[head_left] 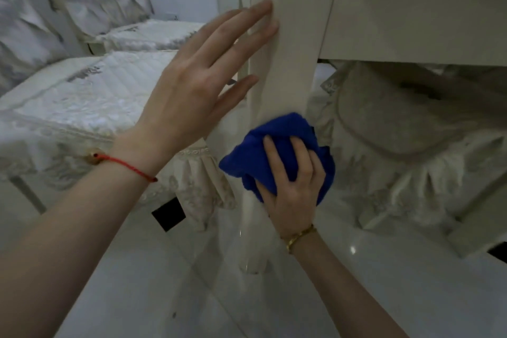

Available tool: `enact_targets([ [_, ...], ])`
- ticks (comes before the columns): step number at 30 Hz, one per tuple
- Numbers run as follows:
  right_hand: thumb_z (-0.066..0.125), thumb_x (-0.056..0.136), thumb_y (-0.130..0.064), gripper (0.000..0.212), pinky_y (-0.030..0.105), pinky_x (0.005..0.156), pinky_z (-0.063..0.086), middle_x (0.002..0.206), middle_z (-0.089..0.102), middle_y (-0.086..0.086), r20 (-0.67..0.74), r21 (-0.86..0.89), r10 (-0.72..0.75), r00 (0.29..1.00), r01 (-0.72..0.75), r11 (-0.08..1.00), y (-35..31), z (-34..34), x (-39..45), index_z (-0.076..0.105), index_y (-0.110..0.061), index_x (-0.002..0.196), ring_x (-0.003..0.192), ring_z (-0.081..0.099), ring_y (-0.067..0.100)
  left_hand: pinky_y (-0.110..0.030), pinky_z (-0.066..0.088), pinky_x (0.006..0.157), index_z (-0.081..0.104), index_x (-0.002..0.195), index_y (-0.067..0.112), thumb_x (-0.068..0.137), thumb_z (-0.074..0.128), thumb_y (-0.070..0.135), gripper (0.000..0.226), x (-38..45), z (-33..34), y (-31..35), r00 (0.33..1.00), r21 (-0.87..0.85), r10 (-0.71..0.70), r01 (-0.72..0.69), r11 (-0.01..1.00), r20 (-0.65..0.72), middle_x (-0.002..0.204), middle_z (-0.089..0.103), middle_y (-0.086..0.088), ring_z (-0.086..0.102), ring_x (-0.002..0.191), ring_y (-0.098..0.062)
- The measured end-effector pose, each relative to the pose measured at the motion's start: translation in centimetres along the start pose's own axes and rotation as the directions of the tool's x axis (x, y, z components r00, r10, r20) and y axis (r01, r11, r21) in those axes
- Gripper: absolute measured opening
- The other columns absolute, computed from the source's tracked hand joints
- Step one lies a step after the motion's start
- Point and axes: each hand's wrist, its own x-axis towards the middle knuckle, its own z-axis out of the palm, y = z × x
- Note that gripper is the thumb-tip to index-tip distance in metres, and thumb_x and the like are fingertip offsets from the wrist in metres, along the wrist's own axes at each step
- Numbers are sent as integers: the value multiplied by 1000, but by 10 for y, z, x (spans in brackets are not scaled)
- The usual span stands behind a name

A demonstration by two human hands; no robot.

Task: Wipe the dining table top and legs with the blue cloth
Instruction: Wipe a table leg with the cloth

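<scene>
Blue cloth (277,156), one piece bunched into a wad, is pressed against the single cream leg (277,71) of the counter that shows here, about midway down its length. The right hand (290,189) holds it there, its grip closed over the cloth with fingers curled into the folds and the thumb on the left side. A gold bracelet (297,237) sits on that wrist.

The left hand (197,85) is higher up, its grip spread wide and holding nothing; the tips of the fingers touch the left face of the leg above the cloth. One red string bracelet (123,166) circles that wrist.

The counter's apron (411,8) runs off to the right from the top of the leg. Two chairs with quilted pale covers stand to the left: the nearer chair (82,96) and the farther chair (148,33). A third chair (411,123), with a frilled cover, is tucked beneath the counter on the right. The leg's foot rests on a glossy white tiled floor (192,296).
</scene>
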Motion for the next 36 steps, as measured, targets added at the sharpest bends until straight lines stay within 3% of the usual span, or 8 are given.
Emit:
enact_targets([
  [6, 58, 89, -55, 59, 37, 111, 30, 143, 32, 9, -201, 51, 137, 970, -129, 990, -9, -9, 77, 41, -26, 138, 123, 42, 28, -40, 39, 113, 49, 138, 5, 101, 53, 21, 40, 5, 5, 3, 991, -57, -56, 49, 997, -119, 147, 45, -9, 42, 137, -25],
  [14, 67, 81, -57, 76, 43, 106, 36, 146, 28, 11, -1, 32, 34, 999, -34, 999, -4, 4, -13, 32, -28, 142, 122, 41, 33, -40, 37, 115, 43, 143, 4, 95, 63, 23, 55, -4, 10, 8, 994, -63, -72, 67, 996, -88, 152, 38, -10, 37, 141, -22],
  [18, 61, 86, -56, 73, 39, 110, 32, 141, 31, 13, -137, 72, 106, 985, -97, 993, -8, -1, 41, 28, -26, 143, 126, 39, 29, -39, 36, 116, 43, 142, 3, 98, 59, 24, 52, -2, 10, 8, 993, -81, -77, 69, 994, -92, 152, 38, -11, 36, 142, -22],
  [21, 62, 86, -56, 72, 41, 107, 37, 141, 33, 14, -182, 101, 151, 972, -134, 986, -9, 4, 50, 30, -24, 143, 126, 40, 28, -39, 35, 116, 43, 142, 3, 98, 59, 25, 52, -1, 11, 8, 993, -87, -73, 65, 994, -89, 151, 38, -12, 36, 142, -22],
  [24, 62, 86, -55, 73, 42, 108, 35, 143, 31, 14, -93, 67, 100, 991, -94, 993, -8, 12, -2, 29, -26, 144, 123, 41, 32, -39, 35, 116, 41, 144, 4, 94, 64, 24, 58, -4, 12, 7, 995, -78, -79, 74, 994, -66, 153, 36, -11, 35, 142, -22],
  [27, 58, 88, -57, 75, 48, 102, 43, 142, 31, 13, 10, 91, 96, 995, -96, 991, -6, 12, -32, 23, -32, 149, 120, 43, 33, -40, 35, 116, 40, 144, 4, 94, 65, 24, 59, -4, 12, 8, 994, -79, -83, 78, 994, -65, 154, 35, -11, 35, 143, -22],
  [33, 66, 84, -54, 74, 42, 107, 38, 143, 27, 13, -129, 189, 187, 974, -161, 969, -8, -4, 55, 33, -21, 142, 128, 36, 29, -41, 36, 115, 42, 142, 2, 97, 61, 23, 54, -2, 13, 10, 992, -107, -88, 78, 991, -94, 152, 37, -13, 36, 142, -23],
  [36, 65, 83, -54, 78, 43, 106, 39, 143, 29, 15, -113, 175, 194, 974, -172, 969, -9, 5, 34, 32, -20, 145, 130, 34, 28, -40, 35, 116, 41, 143, 2, 96, 62, 24, 56, -3, 13, 8, 993, -95, -83, 75, 993, -86, 152, 36, -13, 35, 143, -23],
])
